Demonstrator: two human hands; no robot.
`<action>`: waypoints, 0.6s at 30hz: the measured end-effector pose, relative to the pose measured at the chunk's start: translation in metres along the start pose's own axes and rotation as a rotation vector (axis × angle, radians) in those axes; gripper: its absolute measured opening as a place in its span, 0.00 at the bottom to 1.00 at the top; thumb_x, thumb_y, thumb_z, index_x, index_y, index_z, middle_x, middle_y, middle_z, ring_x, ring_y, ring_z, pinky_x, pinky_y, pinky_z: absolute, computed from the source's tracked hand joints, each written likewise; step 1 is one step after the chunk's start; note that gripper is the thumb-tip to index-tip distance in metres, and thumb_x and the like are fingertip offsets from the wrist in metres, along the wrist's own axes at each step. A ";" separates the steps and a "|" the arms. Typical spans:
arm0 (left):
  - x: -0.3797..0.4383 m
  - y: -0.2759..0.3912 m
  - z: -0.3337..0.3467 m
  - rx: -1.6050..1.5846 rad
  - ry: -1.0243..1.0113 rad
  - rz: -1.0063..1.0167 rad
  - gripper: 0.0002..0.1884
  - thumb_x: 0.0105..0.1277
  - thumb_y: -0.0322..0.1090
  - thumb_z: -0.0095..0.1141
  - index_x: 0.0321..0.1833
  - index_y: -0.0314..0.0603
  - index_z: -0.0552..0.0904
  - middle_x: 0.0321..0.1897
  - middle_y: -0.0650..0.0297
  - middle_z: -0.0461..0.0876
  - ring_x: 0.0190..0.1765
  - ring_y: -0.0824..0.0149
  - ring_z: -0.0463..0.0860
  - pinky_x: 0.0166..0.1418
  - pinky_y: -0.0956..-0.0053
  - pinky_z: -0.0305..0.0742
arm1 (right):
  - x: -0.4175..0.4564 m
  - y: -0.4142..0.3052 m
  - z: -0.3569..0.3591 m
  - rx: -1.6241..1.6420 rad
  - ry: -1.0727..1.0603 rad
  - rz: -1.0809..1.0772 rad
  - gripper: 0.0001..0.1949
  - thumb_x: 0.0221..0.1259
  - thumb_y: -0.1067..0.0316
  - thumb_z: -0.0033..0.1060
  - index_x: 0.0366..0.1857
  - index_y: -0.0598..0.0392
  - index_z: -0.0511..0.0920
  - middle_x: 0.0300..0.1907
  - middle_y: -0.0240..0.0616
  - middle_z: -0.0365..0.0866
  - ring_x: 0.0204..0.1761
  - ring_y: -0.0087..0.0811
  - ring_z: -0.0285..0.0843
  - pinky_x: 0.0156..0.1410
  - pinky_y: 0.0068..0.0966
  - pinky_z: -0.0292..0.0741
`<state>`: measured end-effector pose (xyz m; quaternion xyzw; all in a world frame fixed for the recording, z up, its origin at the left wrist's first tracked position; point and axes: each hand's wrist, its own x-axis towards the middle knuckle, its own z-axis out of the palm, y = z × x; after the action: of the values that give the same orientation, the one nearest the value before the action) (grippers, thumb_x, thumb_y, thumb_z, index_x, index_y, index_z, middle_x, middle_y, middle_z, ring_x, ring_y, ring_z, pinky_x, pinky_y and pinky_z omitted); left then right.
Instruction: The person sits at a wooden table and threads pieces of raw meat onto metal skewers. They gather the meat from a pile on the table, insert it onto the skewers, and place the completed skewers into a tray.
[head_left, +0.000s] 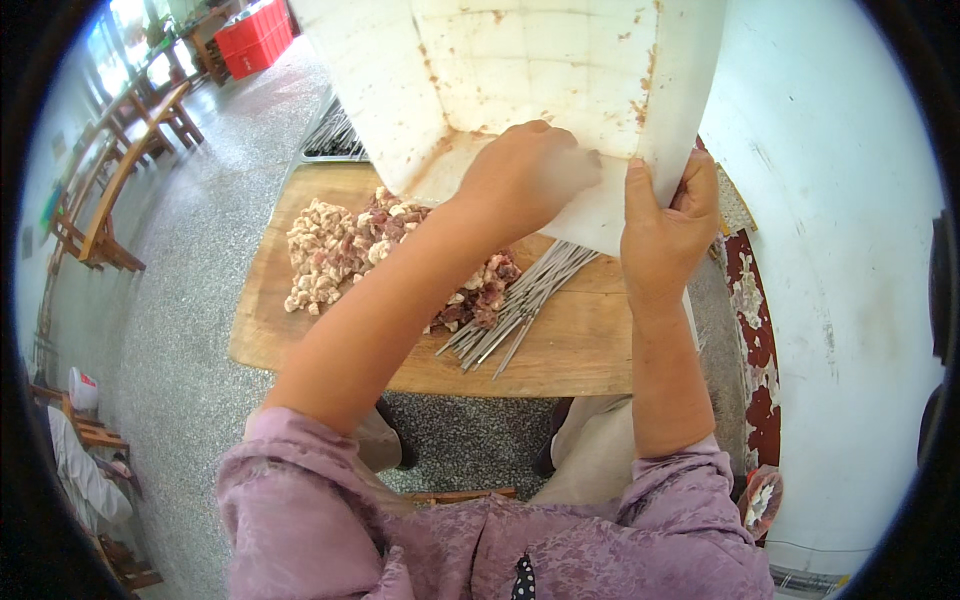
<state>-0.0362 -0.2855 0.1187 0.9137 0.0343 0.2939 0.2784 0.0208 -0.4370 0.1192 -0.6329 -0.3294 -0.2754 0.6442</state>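
A large white plastic bin (540, 67) with brown meat residue in its corners is tilted above a wooden board (585, 322). My right hand (667, 202) grips its rim, thumb on the inside. Inside the bin, near its lower wall, is my left hand (525, 176); its fingers are blurred and partly hidden, so whether they hold anything is unclear. Below, pale chunks of fat (319, 240) and dark red chunks of meat (484, 296) lie in a pile on the board, partly covered by my left forearm. Metal skewers (517, 311) lie in a loose bundle right of the meat.
Behind the board at the left stands a metal tray (334, 156) with more skewers. A white wall (832, 247) runs along the right side. Wooden benches (124, 187) and a red plastic crate (255, 41) stand farther off to the left.
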 end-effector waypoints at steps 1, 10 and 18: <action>0.006 0.000 0.005 0.047 0.008 -0.005 0.14 0.74 0.42 0.68 0.48 0.35 0.90 0.44 0.51 0.89 0.45 0.51 0.88 0.50 0.58 0.84 | -0.002 -0.002 0.002 -0.008 -0.014 -0.021 0.08 0.63 0.81 0.69 0.37 0.57 0.77 0.38 0.33 0.77 0.38 0.27 0.72 0.46 0.27 0.72; -0.003 -0.007 -0.017 0.019 -0.090 -0.060 0.08 0.72 0.32 0.64 0.45 0.33 0.89 0.42 0.50 0.88 0.46 0.53 0.89 0.54 0.62 0.84 | -0.002 0.014 0.000 -0.017 -0.015 0.085 0.08 0.64 0.80 0.70 0.40 0.59 0.78 0.37 0.33 0.78 0.39 0.25 0.73 0.47 0.27 0.73; -0.094 -0.054 -0.093 0.067 -0.048 -0.249 0.10 0.73 0.24 0.60 0.54 0.33 0.89 0.50 0.54 0.89 0.48 0.62 0.88 0.56 0.68 0.84 | 0.034 0.058 -0.015 0.330 0.177 0.352 0.12 0.62 0.82 0.65 0.48 0.62 0.76 0.48 0.42 0.81 0.48 0.29 0.81 0.56 0.29 0.79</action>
<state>-0.1596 -0.2159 0.1039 0.9179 0.1507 0.2338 0.2831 0.0884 -0.4472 0.1094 -0.5403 -0.1968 -0.1560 0.8031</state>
